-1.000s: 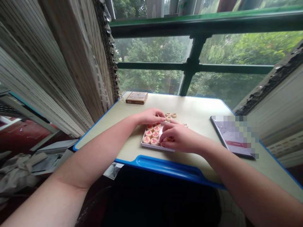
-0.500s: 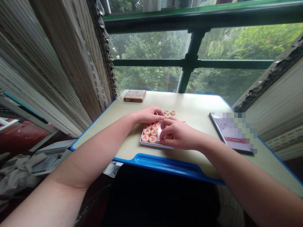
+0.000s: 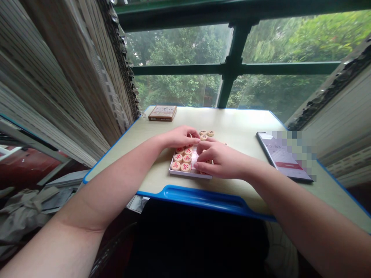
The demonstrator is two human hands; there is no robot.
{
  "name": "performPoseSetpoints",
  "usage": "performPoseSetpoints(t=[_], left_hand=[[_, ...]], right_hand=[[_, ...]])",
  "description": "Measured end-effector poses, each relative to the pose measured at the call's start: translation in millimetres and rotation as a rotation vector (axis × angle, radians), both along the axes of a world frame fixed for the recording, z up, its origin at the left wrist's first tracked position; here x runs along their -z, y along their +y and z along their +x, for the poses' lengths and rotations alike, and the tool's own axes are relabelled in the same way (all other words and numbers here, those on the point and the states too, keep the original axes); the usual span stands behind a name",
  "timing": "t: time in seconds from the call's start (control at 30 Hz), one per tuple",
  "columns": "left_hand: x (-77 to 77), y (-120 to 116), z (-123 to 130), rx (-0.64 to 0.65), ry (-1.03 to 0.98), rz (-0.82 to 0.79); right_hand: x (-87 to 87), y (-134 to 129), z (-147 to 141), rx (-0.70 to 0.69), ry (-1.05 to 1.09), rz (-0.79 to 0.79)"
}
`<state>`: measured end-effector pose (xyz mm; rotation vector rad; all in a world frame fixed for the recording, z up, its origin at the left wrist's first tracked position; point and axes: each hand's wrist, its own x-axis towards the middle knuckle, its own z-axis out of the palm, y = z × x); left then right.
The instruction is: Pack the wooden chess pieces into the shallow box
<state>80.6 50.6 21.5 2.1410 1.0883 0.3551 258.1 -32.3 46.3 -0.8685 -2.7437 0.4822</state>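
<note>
A shallow white box tray [image 3: 188, 175] lies on the table, with several round Chinese chess pieces [image 3: 185, 167] bearing red characters in its left part. Over the tray's far edge my left hand [image 3: 184, 136] is closed, thumb and fingertips near each other; whatever they hold is hidden. My right hand [image 3: 220, 159] curls over the right side of the tray, its thumb tip close to the bare strip in the middle. Its fingers largely cover the pieces under it, and what they grip does not show. Beyond the hands lie dark-lettered pieces [image 3: 204, 137] on the tabletop.
A flat brown box [image 3: 162, 113] sits at the table's far left. On the right lies a tablet-like device [image 3: 278, 154], partly blurred out. The table [image 3: 240, 123] has a blue rim and a blue front groove [image 3: 203, 196]. Curtains and a green-framed window surround it.
The scene has shifted slightly upward in view. My right thumb has risen a little from the tray's near edge. A loose piece beyond my right hand is now almost hidden behind it.
</note>
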Motion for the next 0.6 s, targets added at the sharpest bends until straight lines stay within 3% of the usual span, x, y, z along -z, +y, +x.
performPoseSetpoints(t=[0.3,0.43,0.6], left_hand=[[-1.1,-1.9,-0.2,-0.008,0.003,-0.019],[-1.9,-2.4,-0.4,0.005,-0.01,-0.083],[-3.7,-3.6,1.3,0.013,-0.003,-0.02]], right_hand=[[7.2,5.2,1.2,0.137,0.165,0.115],[14.5,-1.5,-9.3,0.05,0.233,0.138],[21.8,-7.0,-20.1,0.032,0.237,0.19]])
